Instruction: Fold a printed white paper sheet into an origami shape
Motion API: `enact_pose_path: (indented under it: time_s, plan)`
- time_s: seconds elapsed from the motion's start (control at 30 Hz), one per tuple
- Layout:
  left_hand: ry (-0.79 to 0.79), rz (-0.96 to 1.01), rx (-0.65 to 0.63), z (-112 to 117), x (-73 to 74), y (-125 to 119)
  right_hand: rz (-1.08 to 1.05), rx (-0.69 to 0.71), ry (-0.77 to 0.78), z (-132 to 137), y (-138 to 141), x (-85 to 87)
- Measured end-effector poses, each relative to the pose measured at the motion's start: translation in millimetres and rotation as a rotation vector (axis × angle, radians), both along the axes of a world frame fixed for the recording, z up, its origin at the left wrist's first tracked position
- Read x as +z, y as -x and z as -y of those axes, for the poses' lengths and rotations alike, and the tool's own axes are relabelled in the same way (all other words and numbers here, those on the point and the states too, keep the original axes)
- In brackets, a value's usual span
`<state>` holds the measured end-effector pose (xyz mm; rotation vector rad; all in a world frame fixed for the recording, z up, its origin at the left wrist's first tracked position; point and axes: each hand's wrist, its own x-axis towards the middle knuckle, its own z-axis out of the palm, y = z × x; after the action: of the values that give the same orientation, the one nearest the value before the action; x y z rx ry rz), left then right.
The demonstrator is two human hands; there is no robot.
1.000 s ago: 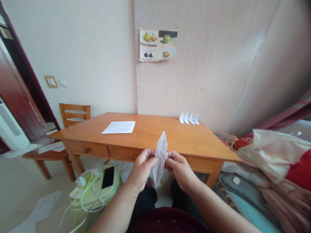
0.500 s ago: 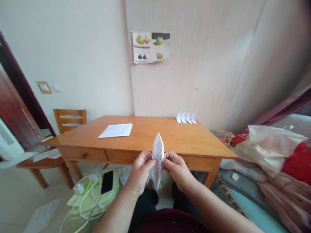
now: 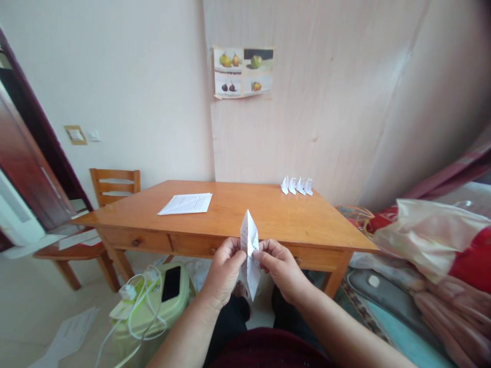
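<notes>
A folded piece of printed paper (image 3: 250,230), narrow and pointed at top and bottom, is held upright in front of the table's near edge. My left hand (image 3: 227,268) pinches its left side between thumb and fingers. On the other side, my right hand (image 3: 282,266) grips the right edge, its thumb near the paper's middle. Folds stand apart along the centre, showing white inner faces with some print. Several small folded paper shapes (image 3: 296,186) stand in a row at the table's far right. A stack of printed sheets (image 3: 186,203) lies on the left part of the table.
The wooden table (image 3: 245,204) has drawers and stands against the wall. A green box (image 3: 174,306) with a phone (image 3: 171,284) and white cables (image 3: 146,306) on it is at lower left. A wooden chair (image 3: 115,181) stands left; bags (image 3: 429,237) and cloth lie right.
The folded paper's layers have been turned or opened, so white faces and a centre crease now show where a printed flat face was. Both hands keep hold; the view has shifted slightly left.
</notes>
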<state>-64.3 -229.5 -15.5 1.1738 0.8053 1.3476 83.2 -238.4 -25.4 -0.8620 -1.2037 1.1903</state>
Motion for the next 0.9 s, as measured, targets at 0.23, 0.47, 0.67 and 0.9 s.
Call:
enact_pose_path:
  time_s: [0.23,0.47,0.67,0.9]
  plan:
    - [-0.030,-0.022,-0.057,0.5,0.9,2.0,0.031,-0.095,-0.034,-3.5,0.3,-2.4]
    - [-0.040,-0.004,-0.135,0.2,0.6,5.2,0.026,-0.102,-0.038,-2.9,-0.9,3.0]
    - [0.003,0.058,-0.190,-4.7,-3.6,6.0,-0.022,-0.046,0.018,-1.0,-3.9,6.1]
    - [0.031,0.103,-0.187,-3.4,2.5,4.6,0.001,0.038,0.057,-0.4,-8.5,7.4]
